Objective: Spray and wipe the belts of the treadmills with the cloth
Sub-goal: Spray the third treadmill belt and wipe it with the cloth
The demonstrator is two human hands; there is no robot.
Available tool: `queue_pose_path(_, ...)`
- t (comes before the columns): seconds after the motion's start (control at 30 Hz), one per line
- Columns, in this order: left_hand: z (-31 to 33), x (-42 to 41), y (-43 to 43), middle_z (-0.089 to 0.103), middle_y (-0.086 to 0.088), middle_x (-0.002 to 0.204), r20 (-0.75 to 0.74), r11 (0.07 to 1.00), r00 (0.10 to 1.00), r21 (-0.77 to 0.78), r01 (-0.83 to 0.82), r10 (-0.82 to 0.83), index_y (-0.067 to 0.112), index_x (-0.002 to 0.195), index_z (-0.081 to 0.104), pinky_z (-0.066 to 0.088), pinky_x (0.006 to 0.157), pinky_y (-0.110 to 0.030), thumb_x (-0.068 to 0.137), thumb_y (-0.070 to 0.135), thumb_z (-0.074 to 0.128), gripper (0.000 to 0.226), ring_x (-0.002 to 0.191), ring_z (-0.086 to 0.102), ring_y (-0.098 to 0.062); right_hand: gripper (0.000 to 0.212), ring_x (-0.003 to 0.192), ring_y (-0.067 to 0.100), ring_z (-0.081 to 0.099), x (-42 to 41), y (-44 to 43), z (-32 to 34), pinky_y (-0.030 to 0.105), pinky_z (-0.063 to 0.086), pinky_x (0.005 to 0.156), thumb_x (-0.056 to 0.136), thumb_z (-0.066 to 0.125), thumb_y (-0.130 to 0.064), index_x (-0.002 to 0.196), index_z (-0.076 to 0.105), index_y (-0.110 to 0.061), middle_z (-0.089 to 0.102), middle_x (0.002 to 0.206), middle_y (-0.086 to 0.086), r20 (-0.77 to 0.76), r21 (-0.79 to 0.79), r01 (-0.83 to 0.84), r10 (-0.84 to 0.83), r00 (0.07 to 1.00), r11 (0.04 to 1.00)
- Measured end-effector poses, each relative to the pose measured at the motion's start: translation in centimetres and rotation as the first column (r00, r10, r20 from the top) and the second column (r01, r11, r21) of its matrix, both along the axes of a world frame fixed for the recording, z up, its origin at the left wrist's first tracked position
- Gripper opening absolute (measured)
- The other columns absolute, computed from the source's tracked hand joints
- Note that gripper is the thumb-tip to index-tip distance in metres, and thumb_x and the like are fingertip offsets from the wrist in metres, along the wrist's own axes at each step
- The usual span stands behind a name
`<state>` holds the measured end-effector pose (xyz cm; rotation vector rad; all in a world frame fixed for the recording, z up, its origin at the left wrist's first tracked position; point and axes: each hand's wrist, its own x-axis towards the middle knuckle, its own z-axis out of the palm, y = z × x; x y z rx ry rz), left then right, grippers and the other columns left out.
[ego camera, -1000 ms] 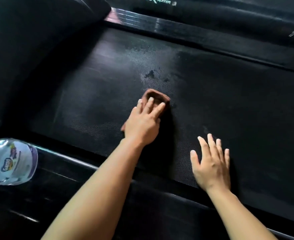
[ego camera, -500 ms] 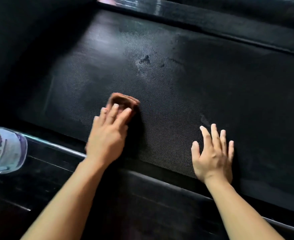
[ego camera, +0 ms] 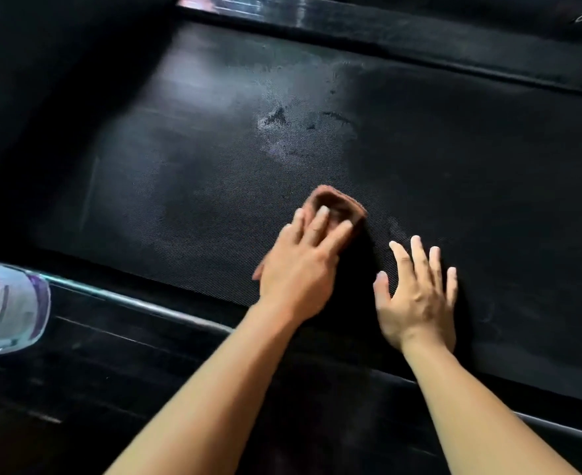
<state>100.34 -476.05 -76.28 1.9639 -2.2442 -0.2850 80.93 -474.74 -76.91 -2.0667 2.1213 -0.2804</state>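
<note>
A black textured treadmill belt (ego camera: 317, 142) fills most of the view, with wet spray marks (ego camera: 282, 132) near its middle. My left hand (ego camera: 299, 265) presses a folded brown cloth (ego camera: 334, 204) flat onto the belt, fingers spread over it. Just to its right, my right hand (ego camera: 419, 296) lies palm down on the belt, fingers apart and holding nothing. The two hands are close but apart.
A clear bottle with a white and purple label (ego camera: 4, 306) lies at the left edge on the near side rail (ego camera: 138, 337). The far side rail (ego camera: 385, 25) runs along the top. A dark housing rises at the upper left.
My left hand has slid the cloth to the right across the belt, ending close beside my right hand. The right hand has stayed planted.
</note>
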Motion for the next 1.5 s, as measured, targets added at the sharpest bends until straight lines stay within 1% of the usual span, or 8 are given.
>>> queue_pose_path(0.23, 0.2, 4.5, 4.7, 0.041, -0.006, 0.157, -0.037, 0.991, 0.99, 0.008, -0.135, 0.136, 0.036, 0.146, 0.045, 0.029, 0.115, -0.057, 0.091, 0.04, 0.04, 0.056, 0.143, 0.036, -0.042, 0.061, 0.152, 0.025, 0.012, -0.1, 0.1, -0.1, 0.053, 0.006, 0.122, 0.092, 0.027, -0.052, 0.15, 0.034, -0.033, 0.02, 0.164, -0.001, -0.012, -0.012, -0.002, 0.002, 1.0, 1.0)
queue_pose_path(0.43, 0.9, 13.4, -2.7, 0.015, -0.011, 0.167, 0.035, 0.893, 0.894, 0.049, -0.447, 0.446, 0.03, 0.157, 0.026, 0.006, 0.123, -0.049, 0.102, 0.036, 0.045, 0.059, 0.153, 0.004, -0.041, 0.061, 0.152, 0.026, 0.015, 0.0, 0.0, -0.3, 0.054, 0.008, 0.122, 0.092, 0.027, -0.051, 0.149, 0.035, -0.033, 0.022, 0.164, -0.001, -0.015, -0.025, -0.002, 0.002, 1.0, 1.0)
queue_pose_path(0.6, 1.0, 12.2, -13.2, 0.01, -0.015, 0.167, 0.016, 0.92, 0.923, 0.077, -0.385, 0.385, 0.029, 0.159, 0.019, 0.001, 0.126, -0.041, 0.104, 0.039, 0.035, 0.058, 0.154, 0.003, -0.038, 0.061, 0.152, 0.025, 0.015, 0.0, 0.1, -0.2, 0.053, 0.008, 0.122, 0.092, 0.027, -0.051, 0.149, 0.035, -0.034, 0.022, 0.164, -0.001, -0.021, -0.034, 0.003, -0.004, 1.0, 0.999)
queue_pose_path(0.7, 0.7, 7.6, -17.2, 0.015, -0.009, 0.167, 0.012, 0.958, 0.965, 0.118, -0.261, 0.261, 0.038, 0.156, 0.018, 0.011, 0.125, -0.049, 0.094, 0.049, 0.02, 0.063, 0.155, 0.007, -0.031, 0.062, 0.152, 0.025, 0.014, 0.0, 0.1, -0.2, 0.052, 0.007, 0.122, 0.091, 0.027, -0.052, 0.15, 0.035, -0.034, 0.022, 0.164, -0.001, -0.03, -0.028, -0.002, 0.001, 1.0, 1.0)
queue_pose_path(0.93, 1.2, -3.8, -7.7, 0.035, -0.006, 0.16, -0.1, 0.989, 0.984, 0.002, 0.15, -0.149, 0.036, 0.149, 0.04, 0.026, 0.119, -0.049, 0.098, 0.035, 0.044, 0.051, 0.15, 0.023, -0.033, 0.066, 0.151, 0.028, 0.016, -0.2, -0.1, -0.2, 0.054, 0.009, 0.121, 0.089, 0.025, -0.053, 0.148, 0.04, -0.03, 0.024, 0.163, 0.0, -0.023, -0.014, -0.005, 0.005, 1.0, 1.0)
queue_pose_path(1.13, 0.8, 4.3, 2.7, 0.035, -0.007, 0.16, -0.082, 0.991, 0.988, 0.028, -0.131, 0.133, 0.032, 0.151, 0.041, 0.027, 0.118, -0.053, 0.093, 0.044, 0.034, 0.059, 0.148, 0.031, -0.037, 0.063, 0.151, 0.026, 0.018, 0.2, -0.1, -0.1, 0.054, 0.01, 0.121, 0.089, 0.029, -0.053, 0.147, 0.041, -0.033, 0.025, 0.163, -0.001, -0.008, -0.033, 0.012, -0.012, 1.0, 0.999)
queue_pose_path(1.3, 1.1, 10.9, -1.9, 0.021, -0.009, 0.166, -0.075, 0.9, 0.897, 0.048, -0.434, 0.436, 0.028, 0.156, 0.033, 0.012, 0.125, -0.045, 0.102, 0.033, 0.045, 0.056, 0.153, 0.013, -0.036, 0.062, 0.151, 0.026, 0.018, 0.1, -0.1, -0.2, 0.053, 0.01, 0.122, 0.09, 0.028, -0.052, 0.148, 0.04, -0.032, 0.024, 0.163, -0.001, -0.017, -0.035, 0.01, -0.011, 1.0, 0.999)
queue_pose_path(1.5, 0.8, 6.5, -12.0, 0.013, -0.011, 0.167, -0.039, 0.946, 0.945, 0.049, -0.322, 0.324, 0.033, 0.158, 0.021, 0.004, 0.126, -0.039, 0.102, 0.037, 0.037, 0.059, 0.154, 0.007, -0.033, 0.063, 0.151, 0.025, 0.017, 0.1, 0.0, -0.1, 0.052, 0.008, 0.122, 0.09, 0.028, -0.052, 0.149, 0.038, -0.033, 0.023, 0.163, -0.002, -0.029, -0.025, 0.011, -0.012, 1.0, 1.0)
